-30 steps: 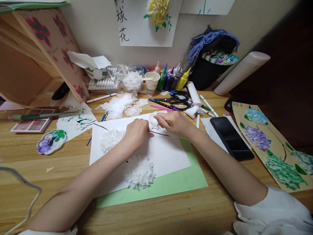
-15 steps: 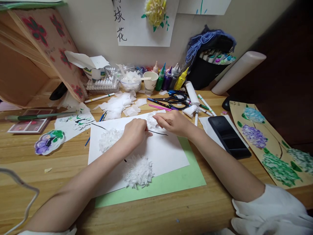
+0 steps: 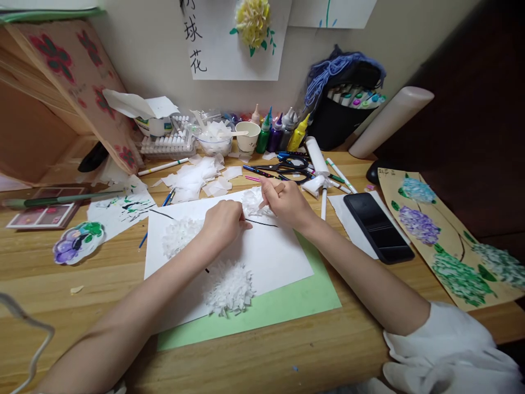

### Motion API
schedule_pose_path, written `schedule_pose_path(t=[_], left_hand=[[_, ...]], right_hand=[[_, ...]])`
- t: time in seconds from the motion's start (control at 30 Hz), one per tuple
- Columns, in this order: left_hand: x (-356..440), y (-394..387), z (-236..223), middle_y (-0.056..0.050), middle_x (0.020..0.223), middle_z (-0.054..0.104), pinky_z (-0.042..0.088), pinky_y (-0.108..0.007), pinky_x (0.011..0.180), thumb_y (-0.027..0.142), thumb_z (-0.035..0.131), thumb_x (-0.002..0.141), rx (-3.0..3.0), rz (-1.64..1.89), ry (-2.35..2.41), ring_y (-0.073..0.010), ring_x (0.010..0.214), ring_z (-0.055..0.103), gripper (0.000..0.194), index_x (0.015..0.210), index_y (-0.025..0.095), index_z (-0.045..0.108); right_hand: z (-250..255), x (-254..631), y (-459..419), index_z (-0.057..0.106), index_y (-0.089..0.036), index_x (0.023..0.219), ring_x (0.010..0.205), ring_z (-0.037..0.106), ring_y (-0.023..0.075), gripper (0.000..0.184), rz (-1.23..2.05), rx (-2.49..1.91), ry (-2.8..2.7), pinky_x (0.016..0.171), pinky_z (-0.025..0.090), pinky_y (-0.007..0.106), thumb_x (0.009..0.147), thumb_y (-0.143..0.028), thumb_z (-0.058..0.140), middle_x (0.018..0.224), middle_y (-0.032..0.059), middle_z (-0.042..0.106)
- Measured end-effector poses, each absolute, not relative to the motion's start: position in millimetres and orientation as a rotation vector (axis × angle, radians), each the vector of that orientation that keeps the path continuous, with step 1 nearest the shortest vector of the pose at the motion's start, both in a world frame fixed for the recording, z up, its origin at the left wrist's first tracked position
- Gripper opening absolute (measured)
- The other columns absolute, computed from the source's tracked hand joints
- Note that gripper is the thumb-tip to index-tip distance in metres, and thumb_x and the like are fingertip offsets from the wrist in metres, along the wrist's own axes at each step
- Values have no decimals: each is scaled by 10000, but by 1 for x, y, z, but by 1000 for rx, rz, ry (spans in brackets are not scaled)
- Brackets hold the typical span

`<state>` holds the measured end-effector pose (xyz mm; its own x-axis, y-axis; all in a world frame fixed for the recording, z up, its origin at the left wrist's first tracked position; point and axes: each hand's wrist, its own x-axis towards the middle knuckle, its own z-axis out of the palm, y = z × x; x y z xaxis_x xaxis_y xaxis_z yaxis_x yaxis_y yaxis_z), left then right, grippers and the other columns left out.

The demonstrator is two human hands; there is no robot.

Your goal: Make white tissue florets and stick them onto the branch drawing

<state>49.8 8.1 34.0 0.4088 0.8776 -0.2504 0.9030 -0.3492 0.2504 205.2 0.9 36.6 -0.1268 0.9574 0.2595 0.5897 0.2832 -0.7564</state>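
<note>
My right hand (image 3: 286,202) is closed around a thin light-brown stick (image 3: 262,204), whose lower tip points at a small white tissue-paper flower (image 3: 251,201) at the sheet's top edge. Just left of that flower, my left hand (image 3: 224,220) is closed with its fingertips together near a drawn black line; what they hold, if anything, is hidden. Beneath both hands lies a white paper sheet (image 3: 279,262) over a green sheet (image 3: 295,301). A white fluffy flower (image 3: 180,234) is partly behind my left wrist, and another tissue flower (image 3: 229,287) sits near the lower edge.
Loose white tissue squares (image 3: 194,178) lie behind the sheet, beside black scissors (image 3: 287,168) and pens. Paint bottles (image 3: 276,134) and a paper cup (image 3: 248,138) line the wall. A phone (image 3: 378,227) rests at right; a paint-smeared palette (image 3: 77,242) is at left.
The view has swung slightly right, so the scene shifts left. My right hand has moved a little away from my left hand, and its stick now shows more clearly. My left hand stays by the flower.
</note>
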Motion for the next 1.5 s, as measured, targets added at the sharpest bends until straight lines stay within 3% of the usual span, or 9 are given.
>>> schedule_pose_path(t=[0.17, 0.33, 0.7, 1.03, 1.5], left_hand=[[50, 7, 36, -55, 832, 675, 371, -263, 585, 333, 613, 746, 2334, -99, 1526, -199, 774, 594, 153, 752, 181, 632], [50, 8, 36, -58, 829, 675, 375, -261, 585, 335, 624, 732, 2318, -99, 1536, -204, 792, 596, 150, 739, 185, 638], [50, 7, 36, -65, 844, 675, 360, -258, 569, 334, 613, 739, 2328, -94, 1533, -206, 793, 593, 158, 760, 182, 648], [49, 8, 37, -74, 830, 671, 361, -268, 570, 326, 610, 744, 2338, -98, 1526, -222, 801, 595, 150, 755, 180, 645], [50, 7, 36, -66, 821, 674, 355, -277, 575, 314, 609, 753, 2357, -98, 1526, -228, 811, 600, 144, 754, 177, 652]], right_hand=[[50, 208, -2, 386, -202, 435, 459, 533, 142, 564, 670, -1432, -1833, 506, 374, 260, 868, -562, 367, 353, -19, 385], [69, 232, -13, 453, -192, 542, 379, 421, 86, 505, 723, -1294, -1659, 476, 367, 230, 869, -565, 360, 391, -50, 409], [24, 237, -38, 438, -193, 612, 515, 457, 96, 377, 628, -1284, -1985, 563, 329, 240, 939, -348, 334, 533, -32, 454], [27, 231, -37, 404, -202, 596, 497, 431, 118, 377, 302, -1180, -2141, 540, 295, 262, 941, -295, 285, 518, -10, 432], [24, 217, -24, 431, -199, 659, 470, 429, 106, 307, 320, -1288, -2131, 495, 269, 252, 935, -279, 323, 526, -17, 450]])
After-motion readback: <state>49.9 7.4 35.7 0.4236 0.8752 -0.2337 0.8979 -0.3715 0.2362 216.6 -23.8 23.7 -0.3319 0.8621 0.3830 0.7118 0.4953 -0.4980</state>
